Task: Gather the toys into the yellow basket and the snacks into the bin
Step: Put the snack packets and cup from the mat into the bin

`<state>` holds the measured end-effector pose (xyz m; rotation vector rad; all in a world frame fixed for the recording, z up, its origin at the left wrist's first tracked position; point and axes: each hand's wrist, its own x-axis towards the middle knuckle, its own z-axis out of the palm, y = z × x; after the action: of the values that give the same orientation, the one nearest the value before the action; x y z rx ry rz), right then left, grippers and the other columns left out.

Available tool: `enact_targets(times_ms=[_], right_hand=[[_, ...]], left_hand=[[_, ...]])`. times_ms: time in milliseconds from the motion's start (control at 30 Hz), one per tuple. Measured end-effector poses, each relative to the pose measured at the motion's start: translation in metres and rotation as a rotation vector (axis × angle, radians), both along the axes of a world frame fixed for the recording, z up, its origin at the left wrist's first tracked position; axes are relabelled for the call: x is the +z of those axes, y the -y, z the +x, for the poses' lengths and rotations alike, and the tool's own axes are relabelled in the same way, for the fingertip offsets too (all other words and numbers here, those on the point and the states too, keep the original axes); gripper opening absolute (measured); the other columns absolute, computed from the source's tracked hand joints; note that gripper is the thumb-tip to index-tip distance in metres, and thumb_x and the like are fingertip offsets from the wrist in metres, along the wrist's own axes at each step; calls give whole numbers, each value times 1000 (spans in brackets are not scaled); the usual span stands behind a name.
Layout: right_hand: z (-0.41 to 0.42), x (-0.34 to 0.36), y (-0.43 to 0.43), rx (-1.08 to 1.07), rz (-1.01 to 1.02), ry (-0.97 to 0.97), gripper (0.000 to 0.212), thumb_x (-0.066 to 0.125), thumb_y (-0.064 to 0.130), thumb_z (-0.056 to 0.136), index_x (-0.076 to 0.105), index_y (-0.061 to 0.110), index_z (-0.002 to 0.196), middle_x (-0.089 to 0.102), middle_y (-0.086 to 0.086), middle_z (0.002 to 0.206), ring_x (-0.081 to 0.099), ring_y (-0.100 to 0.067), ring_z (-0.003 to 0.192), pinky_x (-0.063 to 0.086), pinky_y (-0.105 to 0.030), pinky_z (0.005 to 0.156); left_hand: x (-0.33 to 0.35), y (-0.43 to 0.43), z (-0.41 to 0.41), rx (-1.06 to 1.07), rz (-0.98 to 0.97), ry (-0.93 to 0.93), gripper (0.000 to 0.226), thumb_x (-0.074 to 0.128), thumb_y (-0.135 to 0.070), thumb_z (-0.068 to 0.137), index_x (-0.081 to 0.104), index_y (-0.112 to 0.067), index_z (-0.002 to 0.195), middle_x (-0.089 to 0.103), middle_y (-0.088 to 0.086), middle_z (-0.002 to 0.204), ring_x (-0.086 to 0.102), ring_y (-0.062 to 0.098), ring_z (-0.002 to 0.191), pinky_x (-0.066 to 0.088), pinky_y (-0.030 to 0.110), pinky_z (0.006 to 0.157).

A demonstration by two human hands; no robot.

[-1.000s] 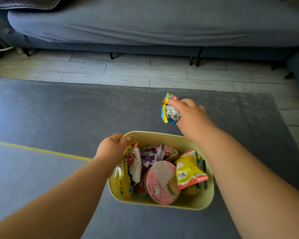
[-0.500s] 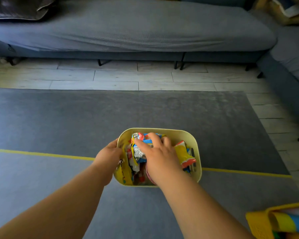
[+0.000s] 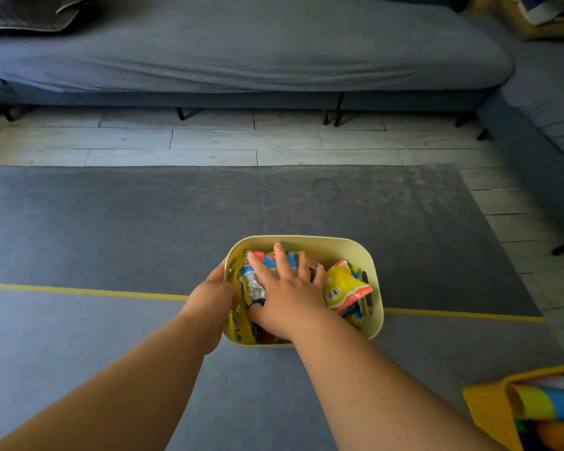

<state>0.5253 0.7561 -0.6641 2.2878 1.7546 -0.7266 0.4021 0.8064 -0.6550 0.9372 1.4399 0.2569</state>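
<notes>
Several crinkled, bright snack packets [image 3: 343,285] fill the pale-yellow bin [image 3: 376,315], seemingly brimful.

Pale yellow bin [image 3: 339,247], grey rug [image 3: 144,222] with a yellow stripe [image 3: 79,290].

Right hand [image 3: 290,294] flat on snack packet [image 3: 267,260] in bin [image 3: 339,245], left hand [image 3: 212,297] on rim.

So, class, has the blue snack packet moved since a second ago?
Yes. The blue snack packet came from beyond the far rim of the bin to inside it, under the right hand.
</notes>
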Motion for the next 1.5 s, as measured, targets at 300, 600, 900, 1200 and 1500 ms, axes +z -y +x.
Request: enact_targets(times_ms=[300,600,900,1200,1500], right_hand=[[69,11,56,-609,689,-8,33,52,10,92,57,9,124,53,-10,132,49,-30,121,42,-38,99],[79,4,57,-936,293,-140,41,30,18,103,32,17,144,55,-14,132,54,-34,117,48,-40,84],[80,-5,67,-923,308,-117,45,32,11,102,31,18,146,50,-10,138,51,-31,123,48,-42,91],[113,51,106,-929,353,-127,46,32,12,102,30,18,148,48,-10,142,47,-30,128,43,-38,97],[248,118,166,-901,416,-55,47,35,16,101,31,20,148,44,-8,146,44,-30,130,40,-37,99]], left_hand=[[10,-2,5,-90,81,-197,31,40,-8,95,67,-22,100,69,12,96,64,28,89,55,43,79],[15,7,12,98,63,-166,20,45,-25,101,64,-24,96,65,7,87,62,27,86,55,45,85],[17,24,17,224,32,-144,29,48,-25,101,64,-22,125,66,3,101,63,27,101,54,43,85],[54,60,50,193,98,-86,31,48,-21,101,63,-23,128,65,2,95,60,25,92,48,36,73],[99,115,172,145,81,167,38,37,4,92,67,-20,96,65,4,81,65,18,63,52,25,46]])
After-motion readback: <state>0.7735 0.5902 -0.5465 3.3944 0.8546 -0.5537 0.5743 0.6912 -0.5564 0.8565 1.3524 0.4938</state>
